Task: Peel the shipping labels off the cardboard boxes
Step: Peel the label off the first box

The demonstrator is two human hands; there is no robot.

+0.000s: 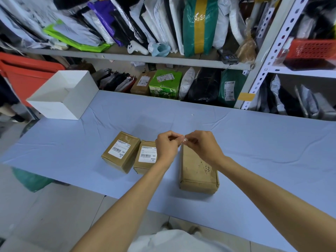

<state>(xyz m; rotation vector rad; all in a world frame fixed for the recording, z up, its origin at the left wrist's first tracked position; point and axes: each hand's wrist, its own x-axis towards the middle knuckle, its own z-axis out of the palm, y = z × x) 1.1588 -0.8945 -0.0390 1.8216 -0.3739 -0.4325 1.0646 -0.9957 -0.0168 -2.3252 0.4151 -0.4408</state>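
Observation:
Three brown cardboard boxes lie on the blue table. The left box (121,154) carries a white shipping label (119,147) on top. The middle box (143,165) also bears a label (147,155), partly covered by my left wrist. The right box (198,170) shows a bare top with torn marks. Above its far end, my left hand (166,144) and my right hand (203,145) meet, both pinching a small crumpled white label piece (185,139) between the fingertips.
An open white box (62,95) stands at the table's far left corner. Behind the blue table (263,151) runs a metal shelf packed with parcels and bags. A red bin (27,77) is at the left, a red basket (312,49) at the right.

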